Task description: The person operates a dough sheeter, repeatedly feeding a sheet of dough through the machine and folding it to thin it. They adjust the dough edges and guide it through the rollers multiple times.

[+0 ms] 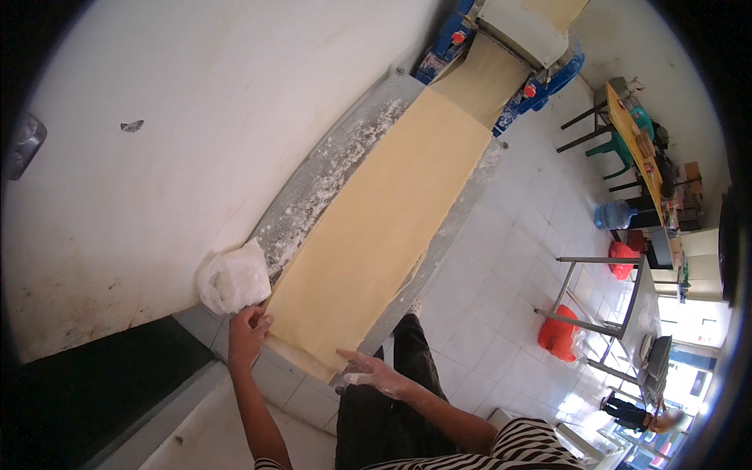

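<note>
A long pale dough sheet (384, 211) stretches from the rollers of a blue and white dough sheeter (501, 70) down a floured metal table (309, 184) toward me. At its near left corner my left hand (249, 335) is closed, fingertips pinching the dough. My right hand (380, 376), dusted with flour, grips the near right corner, index finger stretched over the edge; its other fingers are partly hidden. Beside my left hand a white plastic bag (233, 278) rests at the table's left edge.
A white wall (157, 172) runs close along the left. To the right are a metal-framed table (638, 305), red bags (558, 333), a blue water bottle (615, 214), a wooden table (630, 141) and a green stool (615, 153). A person (627, 411) stands far right.
</note>
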A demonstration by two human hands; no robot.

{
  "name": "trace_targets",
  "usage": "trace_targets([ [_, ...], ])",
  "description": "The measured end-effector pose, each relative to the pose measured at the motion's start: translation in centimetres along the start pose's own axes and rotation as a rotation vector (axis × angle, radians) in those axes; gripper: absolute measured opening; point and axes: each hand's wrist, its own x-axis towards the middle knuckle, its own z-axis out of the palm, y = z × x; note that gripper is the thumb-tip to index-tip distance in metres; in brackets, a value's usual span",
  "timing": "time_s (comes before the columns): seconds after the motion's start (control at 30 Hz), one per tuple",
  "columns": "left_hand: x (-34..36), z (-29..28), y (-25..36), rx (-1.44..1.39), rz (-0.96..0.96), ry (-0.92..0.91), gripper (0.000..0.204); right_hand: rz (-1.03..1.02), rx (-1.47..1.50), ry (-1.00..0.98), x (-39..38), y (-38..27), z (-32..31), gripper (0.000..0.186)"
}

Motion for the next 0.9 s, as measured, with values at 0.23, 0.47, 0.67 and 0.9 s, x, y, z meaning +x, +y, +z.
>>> trace_targets([
  [0.23,-0.5,-0.8,-0.4,-0.088,0.022,-0.010,0.014,-0.051,0.063,0.033,0.4,1.4,0.5,0.070],
  [0.47,-0.6,-2.0,-1.5,-0.191,0.024,-0.021,0.011,0.026,-0.048,-0.046,0.0,1.3,1.0,0.075],
  [0.67,-0.9,-2.7,-1.6,0.176,-0.071,0.025,0.012,0.031,-0.035,-0.062,0.4,2.0,1.0,0.076],
  [0.9,-1.2,-2.4,-1.4,0.159,-0.082,0.062,0.020,0.050,-0.017,-0.028,0.4,2.4,1.1,0.076],
])
